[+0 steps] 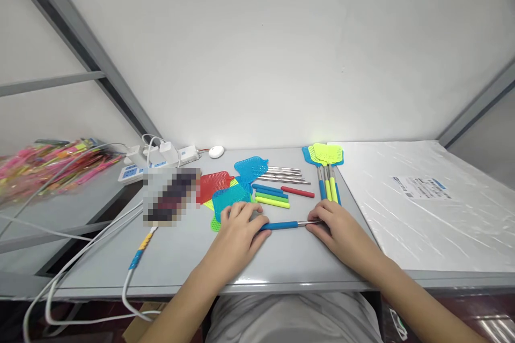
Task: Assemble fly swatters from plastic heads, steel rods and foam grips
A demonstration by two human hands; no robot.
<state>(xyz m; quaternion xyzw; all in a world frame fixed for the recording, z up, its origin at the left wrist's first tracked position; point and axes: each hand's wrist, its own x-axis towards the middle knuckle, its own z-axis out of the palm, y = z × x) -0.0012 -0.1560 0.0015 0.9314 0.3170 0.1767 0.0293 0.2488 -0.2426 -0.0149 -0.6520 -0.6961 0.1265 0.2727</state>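
The left hand (241,228) is resting on the grey table (193,257) near the middle of its front edge, its fingers curled over the blue-gripped end of a telescopic handle (281,225) that is lying flat, running left to right between the two hands. The right hand (333,225) is pinching the bare metal end of that same handle between thumb and fingertips, so both hands are grasping the one piece. Just behind the left hand, a heap of loose swatter heads (225,187) in red, blue and green is lying on the table, the nearest one touching the knuckles. Behind the handle, a row of coloured grips (273,195) and several metal rods (284,174) are lying side by side toward the back edge. Finished fly swatters (326,169) are lying beside the right hand, along the edge of a white plastic-wrapped stack (422,203) covering the table's right side. A power strip (156,163) is sitting at the back left corner.
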